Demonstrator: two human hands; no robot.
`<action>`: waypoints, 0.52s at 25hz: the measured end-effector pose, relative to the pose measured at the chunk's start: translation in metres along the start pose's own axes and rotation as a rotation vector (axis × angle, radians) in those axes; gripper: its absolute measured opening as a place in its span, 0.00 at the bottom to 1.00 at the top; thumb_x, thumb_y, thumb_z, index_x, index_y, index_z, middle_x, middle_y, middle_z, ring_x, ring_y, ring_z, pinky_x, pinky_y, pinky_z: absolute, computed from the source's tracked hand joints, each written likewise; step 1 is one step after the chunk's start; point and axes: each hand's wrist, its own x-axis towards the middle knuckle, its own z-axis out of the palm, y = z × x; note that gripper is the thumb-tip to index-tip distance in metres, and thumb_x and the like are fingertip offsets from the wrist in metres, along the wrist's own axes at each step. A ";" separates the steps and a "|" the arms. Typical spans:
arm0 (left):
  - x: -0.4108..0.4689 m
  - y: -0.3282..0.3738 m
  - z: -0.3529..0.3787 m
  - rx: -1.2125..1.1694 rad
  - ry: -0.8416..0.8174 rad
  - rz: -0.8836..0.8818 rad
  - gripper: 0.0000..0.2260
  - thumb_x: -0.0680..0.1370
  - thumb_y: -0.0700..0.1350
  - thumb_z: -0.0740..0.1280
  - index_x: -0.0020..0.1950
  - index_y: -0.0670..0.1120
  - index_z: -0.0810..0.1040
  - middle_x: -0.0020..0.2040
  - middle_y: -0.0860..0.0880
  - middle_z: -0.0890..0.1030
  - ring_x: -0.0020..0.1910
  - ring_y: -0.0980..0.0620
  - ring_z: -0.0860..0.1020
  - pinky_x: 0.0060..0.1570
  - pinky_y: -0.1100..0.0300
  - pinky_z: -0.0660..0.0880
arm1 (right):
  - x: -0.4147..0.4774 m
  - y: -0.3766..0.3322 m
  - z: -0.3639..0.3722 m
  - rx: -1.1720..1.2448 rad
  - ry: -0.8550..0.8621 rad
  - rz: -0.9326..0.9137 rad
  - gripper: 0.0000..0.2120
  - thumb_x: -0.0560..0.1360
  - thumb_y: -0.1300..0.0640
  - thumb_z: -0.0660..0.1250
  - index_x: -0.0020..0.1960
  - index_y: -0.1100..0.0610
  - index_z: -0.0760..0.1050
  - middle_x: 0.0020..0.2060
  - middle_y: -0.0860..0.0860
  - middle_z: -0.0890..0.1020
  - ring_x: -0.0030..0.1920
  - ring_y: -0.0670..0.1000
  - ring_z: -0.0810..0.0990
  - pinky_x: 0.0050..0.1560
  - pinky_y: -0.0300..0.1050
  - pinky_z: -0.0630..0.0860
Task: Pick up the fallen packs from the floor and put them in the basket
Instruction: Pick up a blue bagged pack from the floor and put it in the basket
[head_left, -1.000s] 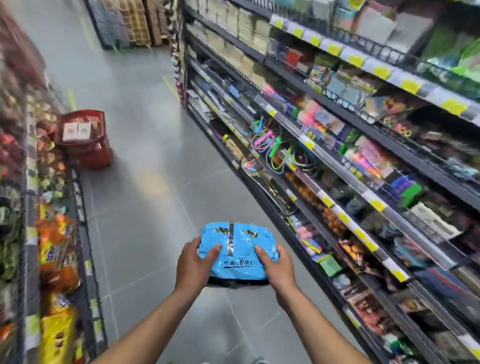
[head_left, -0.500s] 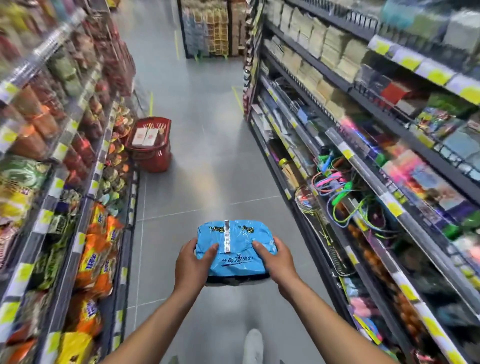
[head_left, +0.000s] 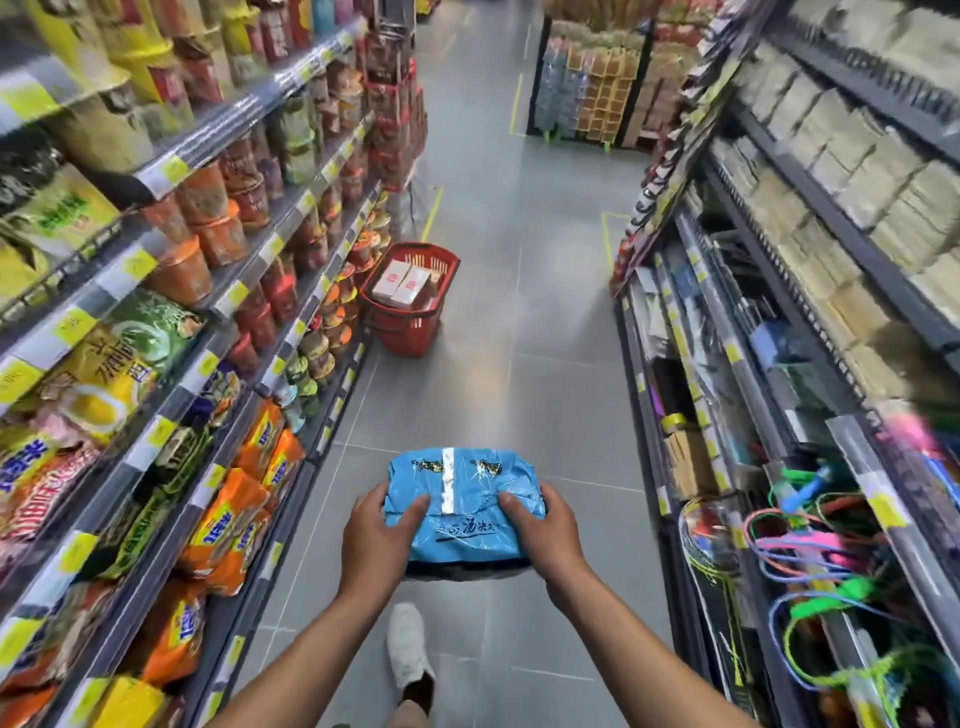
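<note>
While making for red basket (head_left: 406, 332), clamps left hand (head_left: 376, 540) and right hand (head_left: 546, 535) on ends of blue pack (head_left: 462, 501) for support.

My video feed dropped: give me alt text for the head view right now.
The left hand and right hand grip a blue pack above the aisle floor. A red basket holding white boxes stands ahead by the left shelves.

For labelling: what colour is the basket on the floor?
Red; the basket shows best in the head view.
</note>
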 end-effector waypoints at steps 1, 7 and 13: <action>0.022 0.002 0.000 -0.010 0.017 -0.004 0.08 0.75 0.59 0.72 0.51 0.59 0.79 0.50 0.55 0.82 0.47 0.56 0.82 0.47 0.50 0.81 | 0.021 -0.011 0.010 -0.007 -0.016 -0.001 0.11 0.75 0.50 0.75 0.56 0.48 0.79 0.49 0.46 0.87 0.48 0.47 0.87 0.55 0.54 0.83; 0.166 0.025 -0.008 -0.007 0.025 -0.015 0.18 0.72 0.66 0.70 0.55 0.57 0.79 0.50 0.54 0.83 0.47 0.56 0.83 0.43 0.50 0.83 | 0.140 -0.079 0.066 -0.012 -0.084 0.008 0.11 0.76 0.52 0.75 0.57 0.50 0.79 0.49 0.47 0.87 0.47 0.47 0.87 0.46 0.43 0.82; 0.299 0.079 0.011 0.068 0.001 0.024 0.10 0.76 0.58 0.71 0.54 0.56 0.79 0.50 0.59 0.78 0.49 0.58 0.79 0.45 0.56 0.76 | 0.263 -0.138 0.091 0.002 -0.065 0.026 0.12 0.76 0.52 0.75 0.57 0.51 0.79 0.49 0.48 0.87 0.47 0.48 0.87 0.46 0.45 0.83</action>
